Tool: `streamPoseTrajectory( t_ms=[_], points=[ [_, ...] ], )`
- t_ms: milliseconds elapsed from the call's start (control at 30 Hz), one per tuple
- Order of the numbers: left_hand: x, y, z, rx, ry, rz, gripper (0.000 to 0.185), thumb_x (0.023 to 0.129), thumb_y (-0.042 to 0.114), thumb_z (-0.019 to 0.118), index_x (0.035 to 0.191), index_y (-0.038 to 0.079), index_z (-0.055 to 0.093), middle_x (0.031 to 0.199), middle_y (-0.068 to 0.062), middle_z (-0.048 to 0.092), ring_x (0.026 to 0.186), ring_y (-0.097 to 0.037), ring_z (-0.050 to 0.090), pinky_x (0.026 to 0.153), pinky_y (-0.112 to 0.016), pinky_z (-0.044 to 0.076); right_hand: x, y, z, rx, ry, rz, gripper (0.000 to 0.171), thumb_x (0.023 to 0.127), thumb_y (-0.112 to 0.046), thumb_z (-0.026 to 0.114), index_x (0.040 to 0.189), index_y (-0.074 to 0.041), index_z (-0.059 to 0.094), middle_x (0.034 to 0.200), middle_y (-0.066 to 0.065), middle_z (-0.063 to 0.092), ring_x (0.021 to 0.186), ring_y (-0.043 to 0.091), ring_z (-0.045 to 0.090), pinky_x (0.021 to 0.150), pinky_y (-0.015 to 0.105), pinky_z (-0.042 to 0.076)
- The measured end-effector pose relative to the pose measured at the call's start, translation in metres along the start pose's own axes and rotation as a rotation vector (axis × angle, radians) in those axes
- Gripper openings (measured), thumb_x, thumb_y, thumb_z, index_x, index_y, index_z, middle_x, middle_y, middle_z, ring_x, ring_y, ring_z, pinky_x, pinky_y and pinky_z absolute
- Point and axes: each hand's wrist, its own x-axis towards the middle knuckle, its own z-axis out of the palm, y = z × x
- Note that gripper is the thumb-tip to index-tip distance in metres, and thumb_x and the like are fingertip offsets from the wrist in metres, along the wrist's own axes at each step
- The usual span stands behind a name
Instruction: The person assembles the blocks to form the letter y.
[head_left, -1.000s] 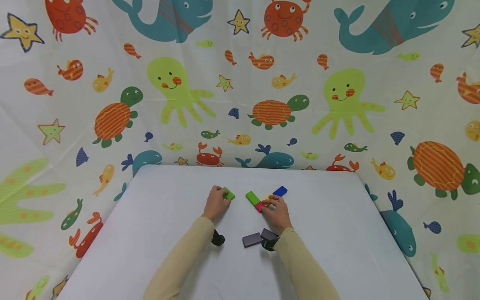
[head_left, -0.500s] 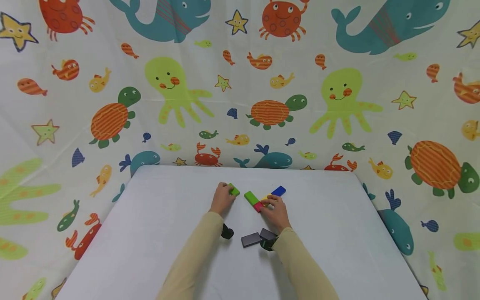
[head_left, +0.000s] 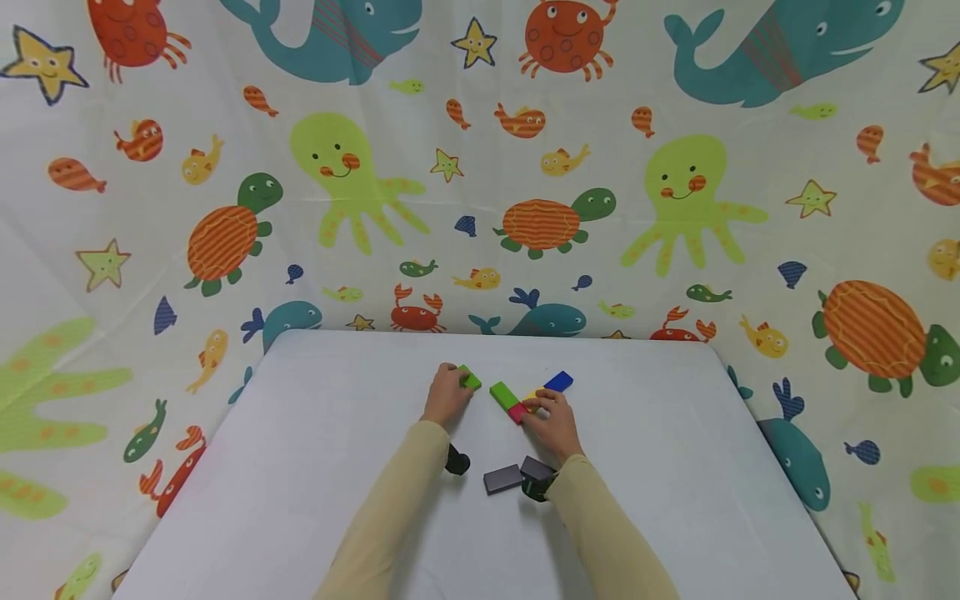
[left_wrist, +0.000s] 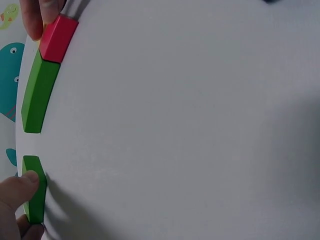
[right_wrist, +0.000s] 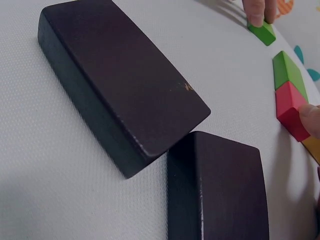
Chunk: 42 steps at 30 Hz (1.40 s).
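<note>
My left hand [head_left: 446, 397] pinches a small green block [head_left: 471, 378], thumb on its near face in the left wrist view. To its right, a longer green block [head_left: 504, 395] lies end to end with a red block [head_left: 517, 412]. A yellow block [head_left: 535, 395] meets the red one at an angle, and a blue block [head_left: 558, 382] continues that arm, so the pieces form a V. My right hand [head_left: 553, 427] grips the corner of the V, thumb against the red block and fingers over the yellow one, hiding part of it. A gap separates the held green block from the V.
Two dark rectangular blocks, one at left [head_left: 502, 479] and one at right [head_left: 537, 469], lie touching at a corner near my right wrist. The white table [head_left: 300, 433] ends at a sea-animal patterned cloth [head_left: 480, 308] behind and at both sides.
My left hand has moved right and slightly away with the green block, closer to the V, then nearly stopped. My right hand and the other blocks have stayed in place.
</note>
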Motion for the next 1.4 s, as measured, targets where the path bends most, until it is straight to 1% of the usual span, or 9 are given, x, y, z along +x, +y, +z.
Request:
streamPoseTrajectory(
  t_ms=[133,367,467,533,733,933,1000,1233,1400],
  points=[
    [-0.002,0.003,-0.001,-0.007,0.006,0.001,0.035,0.084,0.005,0.074,0.117,-0.006,0.067,0.123,-0.024,0.053,0.114,-0.034,0.055,0.100,-0.044,0.045,0.000,0.002,0.001,-0.006,-0.002,0.000,0.021,0.087,-0.017,0.075,0.105,-0.006,0.074,0.136,0.012,0.050,0.131,0.035,0.041,0.107,0.053,0.034],
    [-0.007,0.007,0.005,-0.020,-0.042,-0.025,0.036,0.087,0.007,0.072,0.120,-0.004,0.067,0.129,-0.024,0.050,0.120,-0.035,0.052,0.103,-0.043,0.042,-0.004,0.006,0.003,-0.009,-0.011,0.009,0.021,0.087,-0.017,0.075,0.104,-0.006,0.074,0.136,0.013,0.051,0.131,0.035,0.041,0.108,0.053,0.033],
    [-0.007,0.009,0.006,-0.037,-0.040,-0.017,0.035,0.088,0.007,0.071,0.120,-0.005,0.066,0.129,-0.025,0.050,0.120,-0.036,0.051,0.103,-0.045,0.041,-0.005,0.006,0.003,-0.015,-0.001,-0.005,0.021,0.086,-0.015,0.075,0.104,-0.005,0.074,0.135,0.014,0.051,0.130,0.036,0.042,0.107,0.053,0.034],
    [-0.005,0.009,0.006,-0.028,-0.039,-0.007,0.034,0.088,0.008,0.071,0.119,-0.005,0.067,0.129,-0.025,0.050,0.119,-0.036,0.052,0.103,-0.045,0.041,-0.005,0.005,0.003,-0.020,0.005,-0.012,0.021,0.086,-0.015,0.075,0.104,-0.005,0.074,0.134,0.015,0.051,0.129,0.037,0.042,0.106,0.054,0.035],
    [-0.002,0.009,0.007,0.006,-0.043,0.021,0.032,0.089,0.009,0.070,0.119,-0.005,0.067,0.128,-0.026,0.052,0.120,-0.036,0.052,0.103,-0.044,0.041,-0.003,0.005,0.004,-0.025,0.006,0.002,0.021,0.087,-0.017,0.075,0.104,-0.006,0.074,0.135,0.013,0.051,0.130,0.036,0.041,0.108,0.053,0.033],
    [-0.002,0.014,0.003,0.060,-0.025,0.071,0.029,0.089,0.008,0.070,0.115,-0.004,0.070,0.123,-0.027,0.054,0.116,-0.037,0.055,0.099,-0.044,0.044,0.000,0.007,0.003,-0.012,0.005,-0.004,0.021,0.087,-0.017,0.075,0.105,-0.006,0.074,0.136,0.012,0.051,0.131,0.035,0.041,0.108,0.053,0.033],
    [-0.001,0.016,0.002,0.068,-0.023,0.075,0.028,0.089,0.007,0.069,0.115,-0.003,0.070,0.124,-0.027,0.055,0.116,-0.037,0.055,0.100,-0.044,0.044,0.001,0.007,0.003,-0.005,0.007,-0.004,0.021,0.086,-0.017,0.076,0.105,-0.007,0.074,0.136,0.012,0.051,0.131,0.035,0.040,0.108,0.052,0.033],
    [0.000,0.021,0.002,0.053,-0.046,0.053,0.029,0.091,0.008,0.067,0.119,-0.003,0.068,0.130,-0.027,0.052,0.121,-0.037,0.053,0.102,-0.045,0.042,0.002,0.007,0.003,-0.007,0.012,-0.019,0.021,0.086,-0.017,0.075,0.104,-0.006,0.075,0.135,0.012,0.051,0.131,0.035,0.041,0.108,0.053,0.033],
    [-0.001,0.023,0.003,0.063,-0.043,0.063,0.027,0.092,0.010,0.067,0.116,-0.001,0.070,0.131,-0.026,0.053,0.121,-0.036,0.053,0.103,-0.044,0.042,0.001,0.006,0.003,0.004,0.004,0.009,0.021,0.087,-0.017,0.074,0.106,-0.008,0.074,0.137,0.011,0.050,0.133,0.034,0.038,0.109,0.053,0.032]
  ],
)
